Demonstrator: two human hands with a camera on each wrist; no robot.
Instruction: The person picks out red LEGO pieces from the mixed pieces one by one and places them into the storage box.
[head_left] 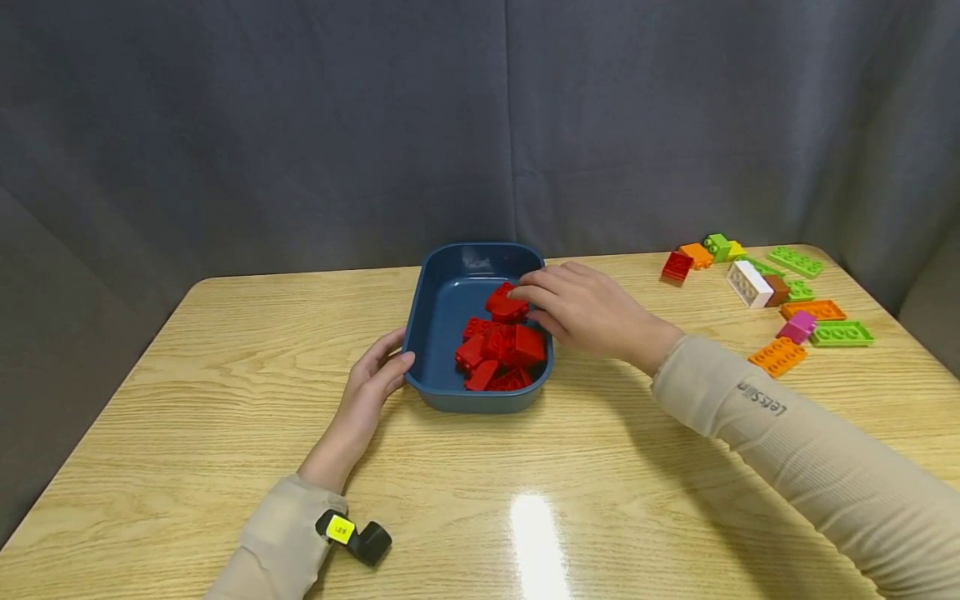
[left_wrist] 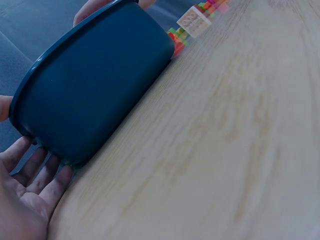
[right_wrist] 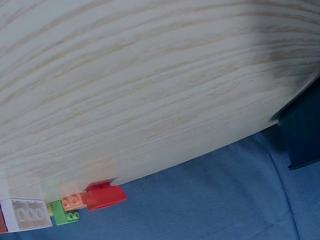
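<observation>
A deep blue plastic tub (head_left: 431, 321) stands mid-table with several red toy bricks (head_left: 529, 346) heaped in its near right part. My left hand (head_left: 372, 379) grips the tub's left side, thumb at the rim. In the left wrist view the fingers (left_wrist: 44, 172) lie against the outer wall, low down. From the right, my right hand (head_left: 588, 308) reaches over the rim, its fingertips at a red brick (head_left: 504, 305) on top of the heap. Whether they pinch that brick cannot be told. The right wrist view leaves this hand out.
Loose toy bricks lie at the table's far right: a red brick (head_left: 677, 267), a white brick (head_left: 748, 284), a magenta brick (head_left: 798, 327), an orange plate (head_left: 778, 357), a green plate (head_left: 842, 334) and others. A grey curtain (head_left: 337, 142) hangs behind the wooden table (head_left: 247, 375).
</observation>
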